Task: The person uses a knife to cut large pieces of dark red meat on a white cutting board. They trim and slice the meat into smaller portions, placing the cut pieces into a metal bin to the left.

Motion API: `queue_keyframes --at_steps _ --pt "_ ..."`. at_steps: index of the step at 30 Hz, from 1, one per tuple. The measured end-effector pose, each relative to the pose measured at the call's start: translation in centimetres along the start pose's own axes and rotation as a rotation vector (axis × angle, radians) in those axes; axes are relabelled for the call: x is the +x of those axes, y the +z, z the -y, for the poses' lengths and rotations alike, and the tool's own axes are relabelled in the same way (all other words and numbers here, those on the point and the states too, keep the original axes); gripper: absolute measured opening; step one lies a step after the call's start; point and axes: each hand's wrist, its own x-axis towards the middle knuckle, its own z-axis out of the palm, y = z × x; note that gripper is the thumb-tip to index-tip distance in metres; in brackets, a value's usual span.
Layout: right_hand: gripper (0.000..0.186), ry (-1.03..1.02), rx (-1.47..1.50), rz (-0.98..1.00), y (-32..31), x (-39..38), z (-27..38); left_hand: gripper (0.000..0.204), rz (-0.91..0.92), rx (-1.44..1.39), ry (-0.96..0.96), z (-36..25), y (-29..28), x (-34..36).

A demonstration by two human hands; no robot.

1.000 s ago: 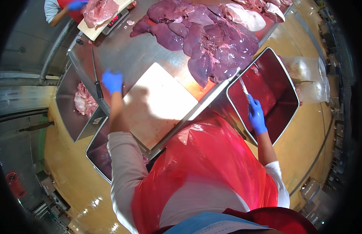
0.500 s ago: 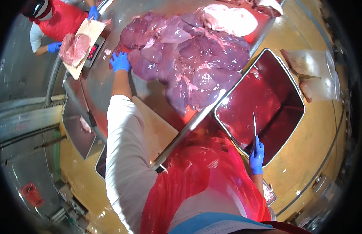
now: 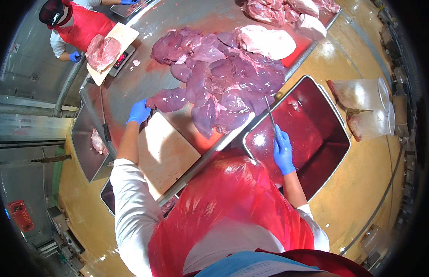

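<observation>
My left hand [image 3: 139, 112], in a blue glove, is closed on the left end of a dark purple liver piece [image 3: 168, 100]. This piece stretches from the large pile of livers [image 3: 237, 76] toward the far edge of the white cutting board [image 3: 170, 152]. My gloved right hand [image 3: 282, 152] grips a knife [image 3: 270, 113], its narrow blade pointing away from me. The knife is above the near left side of a deep metal tub [image 3: 348, 143] with dark red contents, its tip near the pile's right edge.
A metal table [image 3: 124, 94] carries the livers, pale meat [image 3: 265, 41] and more cuts [image 3: 279, 11]. At far left a co-worker [image 3: 89, 23] stands by a board with meat [image 3: 102, 51] on a scale. Another knife [image 3: 105, 124] lies along the left edge, beside a metal bin [image 3: 85, 143].
My left hand has come nearer, drawing the liver piece away from the pile toward the board. My right hand has lifted the knife up and left. The co-worker's hands have moved away from the board.
</observation>
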Motion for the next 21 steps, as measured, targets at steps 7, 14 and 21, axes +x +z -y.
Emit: queue_keyframes --at_steps 7,14,21 --pt "0.054 -0.089 0.054 0.062 2.7 1.7 3.7 0.036 0.323 -0.508 -0.006 -2.5 -3.8 -3.7" --pt "0.051 -0.165 0.057 0.091 5.3 1.2 5.0 0.037 0.879 -1.033 -0.263 -2.4 -1.4 -12.4" --pt "0.057 0.132 0.241 0.355 6.1 -0.6 7.3 0.037 0.327 -0.944 -0.163 3.2 5.2 -22.0"
